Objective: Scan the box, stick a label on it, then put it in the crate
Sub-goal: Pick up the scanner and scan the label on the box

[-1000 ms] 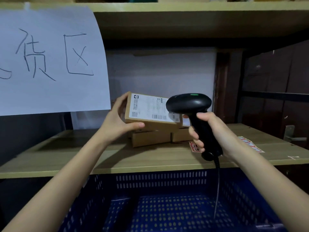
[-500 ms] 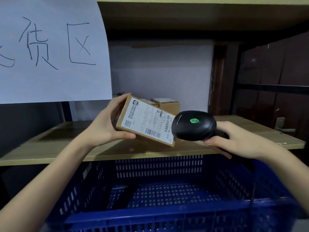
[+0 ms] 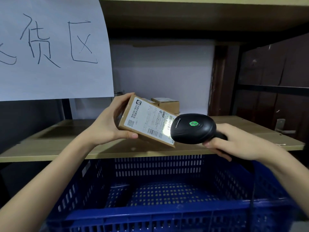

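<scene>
My left hand grips a flat cardboard box by its left end, tilted so its white shipping label faces me. My right hand holds a black barcode scanner with a green light on top. The scanner's head sits just right of the box and casts a bright patch on the label near the barcodes. Both are held above the wooden shelf. Below and in front stands a blue perforated crate; what I see of its floor is bare.
More small cardboard boxes sit at the back of the shelf against the white wall. A large paper sign with handwritten characters hangs at upper left. Dark wooden panels and a door handle fill the right side.
The box has come down off the stack and tilted toward me. The scanner has swung from upright to pointing at the label, and its light now falls on the label.
</scene>
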Motion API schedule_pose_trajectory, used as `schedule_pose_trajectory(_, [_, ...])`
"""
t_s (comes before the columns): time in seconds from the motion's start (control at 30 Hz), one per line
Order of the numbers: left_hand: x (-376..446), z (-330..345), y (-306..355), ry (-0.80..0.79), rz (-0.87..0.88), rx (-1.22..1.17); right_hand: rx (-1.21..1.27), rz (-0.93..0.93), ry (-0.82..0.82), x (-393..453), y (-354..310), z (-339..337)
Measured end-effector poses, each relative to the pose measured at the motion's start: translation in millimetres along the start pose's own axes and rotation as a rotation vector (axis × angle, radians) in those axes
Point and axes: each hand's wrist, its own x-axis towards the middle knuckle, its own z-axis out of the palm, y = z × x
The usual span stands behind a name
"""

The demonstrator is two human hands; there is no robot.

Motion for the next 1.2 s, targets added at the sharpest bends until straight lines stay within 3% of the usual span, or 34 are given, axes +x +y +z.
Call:
schedule_pose_trajectory(0.43, [7.4,13.8,0.0,0.009,-0.056,0.003,0.101,0.004,0.004,3.1,12.2,-3.2])
schedule_pose_trajectory(0.77, [14.0,52.9,-22.7,0.148,-0.357,-0.074,0.26,0.101,0.18,10.9,17.8,-2.8])
schedule_pose_trajectory(1.2, [16.0,73.9,-27.3,0.06,-0.533,-0.109,0.577,0.268,0.276,20.3,10.3,0.9])
